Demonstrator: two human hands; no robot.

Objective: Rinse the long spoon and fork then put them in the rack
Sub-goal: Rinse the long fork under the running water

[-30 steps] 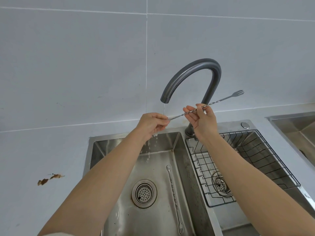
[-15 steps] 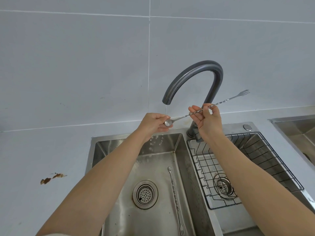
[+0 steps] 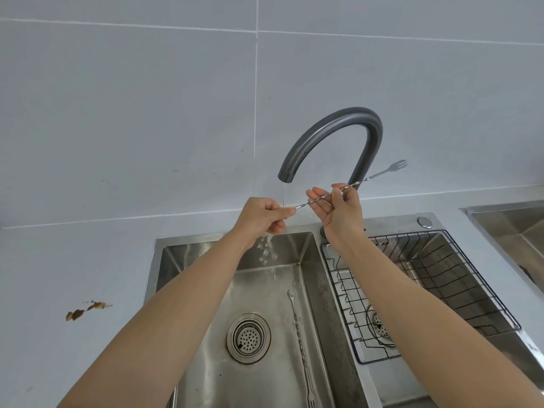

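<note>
2 raised arms, left hand [image 3: 265, 216] fisted on utensil [image 3: 353, 184] end — right hand [image 3: 338, 207] pinching its shaft

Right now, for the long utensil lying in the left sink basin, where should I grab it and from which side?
Pinch the twisted stem at mid-length, coming straight down from above. The utensil lies flat on the basin floor beside the drain, spoon end toward the faucet, fork end nearest you; the twisted stem probably gives the fingers more hold than either end.

The left hand [image 3: 265, 216] closes over the held utensil's [image 3: 353, 185] lower end, hiding its tip. The right arm covers part of the rack [image 3: 441, 290]. The second utensil [image 3: 300, 334] runs off the bottom edge.
</note>
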